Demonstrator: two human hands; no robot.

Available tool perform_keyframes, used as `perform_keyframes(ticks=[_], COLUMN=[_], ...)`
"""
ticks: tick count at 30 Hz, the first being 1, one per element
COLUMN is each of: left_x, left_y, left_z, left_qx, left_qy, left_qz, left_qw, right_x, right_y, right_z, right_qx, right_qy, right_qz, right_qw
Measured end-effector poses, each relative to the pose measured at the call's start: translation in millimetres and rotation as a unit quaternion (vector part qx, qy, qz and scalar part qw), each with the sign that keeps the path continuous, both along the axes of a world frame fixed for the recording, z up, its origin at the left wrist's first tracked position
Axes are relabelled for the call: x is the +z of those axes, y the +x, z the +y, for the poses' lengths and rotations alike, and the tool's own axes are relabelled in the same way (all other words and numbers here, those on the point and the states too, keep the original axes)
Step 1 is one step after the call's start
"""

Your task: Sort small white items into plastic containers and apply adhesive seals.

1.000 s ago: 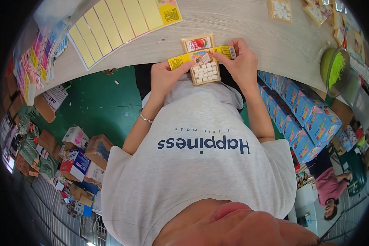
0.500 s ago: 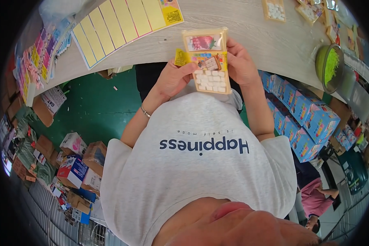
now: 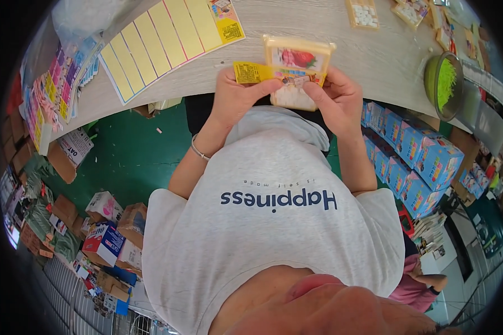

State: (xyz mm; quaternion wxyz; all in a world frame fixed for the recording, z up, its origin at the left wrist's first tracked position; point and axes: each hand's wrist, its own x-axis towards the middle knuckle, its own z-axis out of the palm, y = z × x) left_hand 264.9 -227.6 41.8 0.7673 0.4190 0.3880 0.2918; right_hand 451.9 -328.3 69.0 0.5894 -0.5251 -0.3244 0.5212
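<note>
Between my two hands is a pale yellow plastic tray pack [image 3: 299, 53], with a strawberry picture in its far part and white pieces in its near part. A yellow printed sticker strip [image 3: 251, 72] lies across its middle, its loose end standing out past the left side. My left hand [image 3: 235, 99] pinches the pack and strip at the left, thumb on the strip. My right hand [image 3: 339, 100] grips the right side, thumb pressed on the strip and fingers behind the pack. The undersides of both grips are hidden.
A sticker sheet [image 3: 170, 44] with bare yellow strips lies on the table [image 3: 251, 22] to the left, beside stacked printed cards [image 3: 58, 78]. Similar packs [image 3: 363, 12] sit far right, near a bowl of green shreds [image 3: 446, 84]. Blue boxes [image 3: 425, 159] stand below the table at right.
The pack has shifted slightly right and tilted, so its near part is foreshortened. My right thumb has moved onto the strip, and the strip's left end now sticks out flatter and further.
</note>
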Motion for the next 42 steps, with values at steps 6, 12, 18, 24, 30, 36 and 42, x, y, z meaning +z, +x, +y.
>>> perform_keyframes(ticks=[6, 12, 18, 24, 30, 36, 42], left_x=[6, 16, 23, 30, 30, 29, -52], left_y=[-22, -12, -23, -16, 5, 8, -30], left_z=[-7, -13, 3, 17, 23, 66, 161], left_qx=[0.18, 0.077, -0.041, -0.11, -0.094, -0.183, -0.005], left_qy=[0.456, 0.532, 0.605, 0.657, 0.514, 0.401, 0.52], left_qz=[0.029, -0.031, -0.021, -0.006, -0.04, 0.094, 0.484], left_qw=[0.871, 0.842, 0.795, 0.745, 0.851, 0.893, 0.703], right_x=[8, 7, 12, 15, 6, 17, 27], right_y=[6, 3, 7, 12, 14, 71, 361], right_z=[0, 11, 5, 11, 28, 66, 195], right_qx=[-0.041, 0.049, 0.063, 0.084, 0.014, 0.12, -0.262], right_qy=[0.166, 0.302, 0.268, 0.274, 0.261, 0.106, 0.062], right_qz=[-0.187, -0.325, -0.317, -0.354, -0.348, -0.391, -0.065], right_qw=[0.967, 0.895, 0.908, 0.89, 0.9, 0.907, 0.961])
